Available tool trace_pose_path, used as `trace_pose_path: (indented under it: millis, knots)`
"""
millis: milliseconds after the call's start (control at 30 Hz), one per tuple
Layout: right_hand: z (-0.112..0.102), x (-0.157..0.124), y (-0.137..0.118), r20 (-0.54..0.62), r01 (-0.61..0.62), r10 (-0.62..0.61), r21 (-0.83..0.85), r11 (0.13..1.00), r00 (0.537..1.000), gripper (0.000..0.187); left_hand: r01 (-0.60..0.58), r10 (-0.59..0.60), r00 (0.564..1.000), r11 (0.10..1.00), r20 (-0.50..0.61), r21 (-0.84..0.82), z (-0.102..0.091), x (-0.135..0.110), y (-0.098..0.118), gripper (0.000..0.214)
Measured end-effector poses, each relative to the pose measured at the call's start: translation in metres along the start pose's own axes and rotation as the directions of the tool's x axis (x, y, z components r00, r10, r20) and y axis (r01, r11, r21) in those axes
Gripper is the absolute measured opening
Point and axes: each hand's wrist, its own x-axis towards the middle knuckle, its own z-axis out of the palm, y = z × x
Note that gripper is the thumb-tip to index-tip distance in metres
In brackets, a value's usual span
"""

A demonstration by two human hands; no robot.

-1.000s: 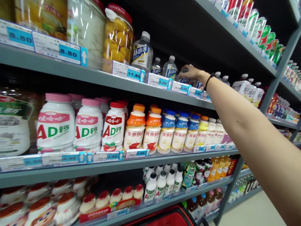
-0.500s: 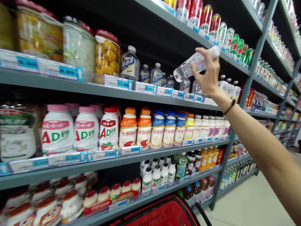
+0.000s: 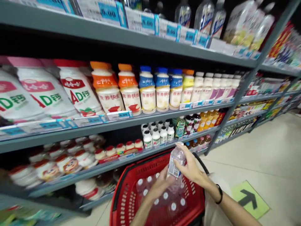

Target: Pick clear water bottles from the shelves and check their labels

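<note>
Grip of the right hand [image 3: 191,166] is closed around a clear bottle [image 3: 173,169] over the red basket [image 3: 124,185]. Its long axis runs near upright; which end bears the cap is unclear. Blurred, the left hand [image 3: 161,185] hovers just beside it, contact uncertain. Capped bottles [image 3: 166,196] fill the basket below; stocked shelves [image 3: 150,37] stand beyond, pale floor [image 3: 235,163] rightward.

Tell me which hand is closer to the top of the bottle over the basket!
Right. The right hand holds the bottle up near its top; the left hand is lower, beside the bottle's lower part, too blurred to tell if it touches.
</note>
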Motion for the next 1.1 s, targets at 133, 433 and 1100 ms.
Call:
trace_pose_path:
  millis: [133, 433, 1100]
  knots:
    - [0.049, 0.002, 0.042, 0.133, -0.193, 0.174, 0.149, 0.97, 0.976, 0.071, -0.01, 0.028, 0.989, 0.992, -0.142, 0.124, -0.002, -0.001, -0.015, 0.091]
    - [0.115, -0.031, 0.088, 0.568, -0.687, 0.401, 0.668, 0.285, 0.719, 0.066, 0.054, -0.142, 0.929, 0.965, -0.34, -0.255, -0.026, 0.001, -0.023, 0.107]
    - [0.128, -0.053, 0.089, 0.846, -0.862, 0.234, 0.504, -0.06, 0.479, 0.081, -0.222, 0.057, 0.949, 0.817, -0.31, -0.531, -0.053, 0.009, 0.022, 0.056]
